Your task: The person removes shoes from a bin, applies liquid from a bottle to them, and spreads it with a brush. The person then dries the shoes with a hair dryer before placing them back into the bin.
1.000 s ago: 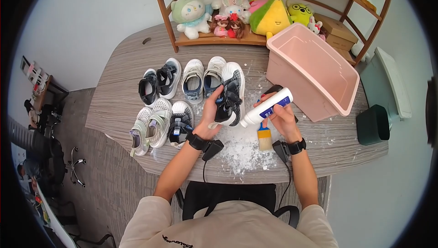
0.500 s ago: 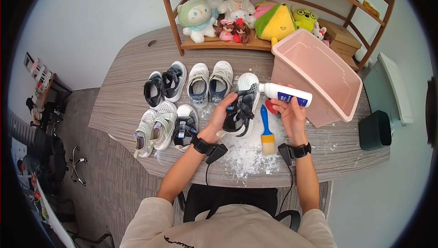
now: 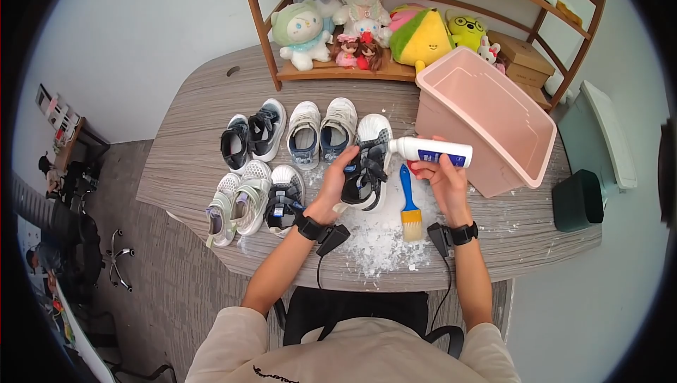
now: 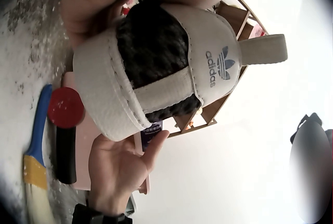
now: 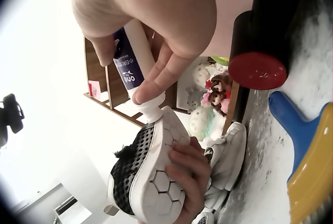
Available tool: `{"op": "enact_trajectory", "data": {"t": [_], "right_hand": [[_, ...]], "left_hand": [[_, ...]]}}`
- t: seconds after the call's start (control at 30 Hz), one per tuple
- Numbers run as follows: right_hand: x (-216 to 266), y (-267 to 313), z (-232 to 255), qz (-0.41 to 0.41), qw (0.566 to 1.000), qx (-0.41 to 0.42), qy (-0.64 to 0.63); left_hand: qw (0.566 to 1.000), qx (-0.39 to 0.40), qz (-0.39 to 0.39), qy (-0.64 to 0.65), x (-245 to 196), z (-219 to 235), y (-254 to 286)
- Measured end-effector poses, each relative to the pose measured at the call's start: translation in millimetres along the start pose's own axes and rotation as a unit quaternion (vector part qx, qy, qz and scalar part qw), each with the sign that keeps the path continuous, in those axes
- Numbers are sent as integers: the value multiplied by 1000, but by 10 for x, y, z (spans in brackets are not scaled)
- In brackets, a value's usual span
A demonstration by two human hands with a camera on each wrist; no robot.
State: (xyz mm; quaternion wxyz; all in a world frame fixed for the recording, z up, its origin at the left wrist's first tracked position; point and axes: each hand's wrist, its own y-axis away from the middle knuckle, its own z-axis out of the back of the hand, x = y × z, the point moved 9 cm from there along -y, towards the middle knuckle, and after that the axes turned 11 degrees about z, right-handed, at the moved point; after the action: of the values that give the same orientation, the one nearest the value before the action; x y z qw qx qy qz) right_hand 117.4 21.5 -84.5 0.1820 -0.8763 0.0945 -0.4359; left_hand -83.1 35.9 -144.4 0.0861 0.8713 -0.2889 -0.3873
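My left hand point(image 3: 330, 187) grips a black mesh sneaker point(image 3: 369, 161) with a white toe cap, its toe pointing away from me. Its white heel point(image 4: 104, 86) faces the left wrist view, with a pull tab and adidas lettering. In my right hand point(image 3: 449, 184) is a white squeeze bottle point(image 3: 457, 152) with a dark blue label, held almost level. The nozzle point(image 5: 152, 113) meets the upper just above the white sole point(image 5: 161, 182) in the right wrist view. Below the hands lies a paintbrush point(image 3: 410, 203) with a blue handle, beside a red-ended black cylinder point(image 5: 257, 70).
White flakes point(image 3: 381, 249) cover the table's front middle. Several small shoes point(image 3: 303, 135) stand in two rows at left. Right of the hands are a pink bin point(image 3: 465, 129) and a dark green container point(image 3: 578, 200). A wooden shelf point(image 3: 338, 73) of plush toys stands behind.
The bottle has swung from a downward slant near the shoe's heel end to almost level, its nozzle now at the shoe's side towards the toe. Over the last half second it slid slightly towards me.
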Motion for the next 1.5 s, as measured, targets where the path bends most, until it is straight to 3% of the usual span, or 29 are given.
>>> {"op": "enact_trajectory", "data": {"t": [0.1, 0.17, 0.43, 0.57, 1.03, 1.17, 1.5], "right_hand": [[-69, 52, 21, -15, 999, -4, 31], [-127, 74, -77, -36, 997, 56, 27], [-161, 72, -78, -45, 997, 47, 36], [-163, 75, -28, -47, 999, 3, 19], [-209, 94, -2, -59, 996, 28, 53], [-204, 93, -3, -60, 996, 31, 54], [-211, 79, 10, -59, 996, 30, 60]], "left_hand": [[1000, -26, 2, 12, -23, 14, 72], [999, -23, 4, 40, -62, -11, 116], [998, -37, -10, 53, -134, -59, 175], [998, -39, -4, 42, -98, -20, 160], [998, -13, -2, 56, -119, -126, 194], [998, -41, 6, 56, -101, -81, 195], [999, 24, -2, 43, -105, -91, 138]]}}
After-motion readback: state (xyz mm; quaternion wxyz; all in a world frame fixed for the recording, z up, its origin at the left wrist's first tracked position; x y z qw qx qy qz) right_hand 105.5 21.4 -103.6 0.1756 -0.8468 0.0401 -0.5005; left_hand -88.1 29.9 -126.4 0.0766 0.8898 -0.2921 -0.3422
